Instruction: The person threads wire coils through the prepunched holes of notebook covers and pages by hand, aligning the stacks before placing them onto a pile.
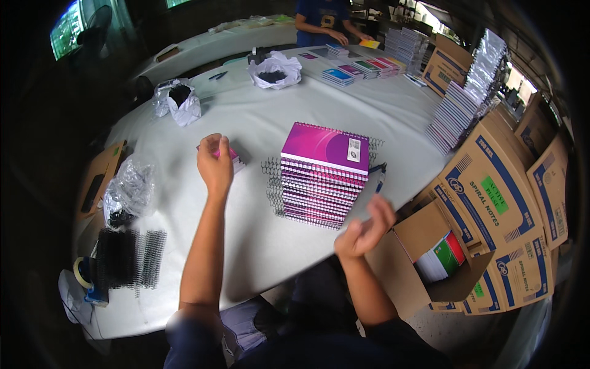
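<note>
A tall stack of purple spiral notebooks (324, 175) stands in the middle of the white table (258, 240). My left hand (214, 163) reaches to a small pile of pink-covered notebooks (234, 158) left of the stack, fingers curled onto its top; whether it grips one is unclear. My right hand (366, 229) hovers at the table's near edge, right of the stack, blurred, fingers loosely curled and holding nothing I can see. A blue pen (379, 179) lies beside the stack's right side.
Black binding coils (130, 258) and a tape roll (82, 270) lie at the near left. Plastic bags (275, 69) sit farther back. Cardboard boxes (491, 190) crowd the right; one open box (439, 258) holds notebooks. Another person (322, 21) works at the far end.
</note>
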### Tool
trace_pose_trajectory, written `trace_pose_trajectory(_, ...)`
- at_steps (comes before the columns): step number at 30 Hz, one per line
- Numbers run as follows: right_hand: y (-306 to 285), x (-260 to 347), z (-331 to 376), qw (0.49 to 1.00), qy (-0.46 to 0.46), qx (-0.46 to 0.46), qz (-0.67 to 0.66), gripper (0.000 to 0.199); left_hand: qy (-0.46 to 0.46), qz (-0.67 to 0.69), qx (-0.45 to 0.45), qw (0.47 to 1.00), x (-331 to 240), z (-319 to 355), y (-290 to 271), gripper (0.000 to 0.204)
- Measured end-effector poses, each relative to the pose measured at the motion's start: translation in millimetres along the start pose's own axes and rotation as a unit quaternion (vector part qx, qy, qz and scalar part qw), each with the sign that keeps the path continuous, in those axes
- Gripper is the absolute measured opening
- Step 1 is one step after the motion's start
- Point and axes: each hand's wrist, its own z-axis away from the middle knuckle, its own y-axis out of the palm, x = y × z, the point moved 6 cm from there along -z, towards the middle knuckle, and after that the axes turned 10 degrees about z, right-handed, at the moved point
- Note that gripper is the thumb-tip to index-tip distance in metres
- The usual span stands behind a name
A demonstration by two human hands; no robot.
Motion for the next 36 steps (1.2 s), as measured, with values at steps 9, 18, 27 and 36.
trace_pose_trajectory(9,23.2,33.1,125.7,0.932,0.039,0.347,-0.099,0.015,-0.233,-0.366,0.143,0.890,102.6,-76.1,16.7,0.092)
trace_pose_trajectory(18,26.4,34.8,125.8,0.918,0.055,0.389,-0.059,0.011,-0.289,-0.434,0.381,0.764,165.6,-104.5,62.5,0.083)
trace_pose_trajectory(27,29.9,36.9,125.0,0.930,0.038,0.365,-0.024,0.008,-0.116,-0.426,0.558,0.703,104.0,-47.9,65.1,0.054)
trace_pose_trajectory(36,34.2,40.8,125.8,0.922,0.075,0.372,-0.070,0.009,0.148,-0.298,0.394,0.857,-0.5,31.7,-16.4,0.073)
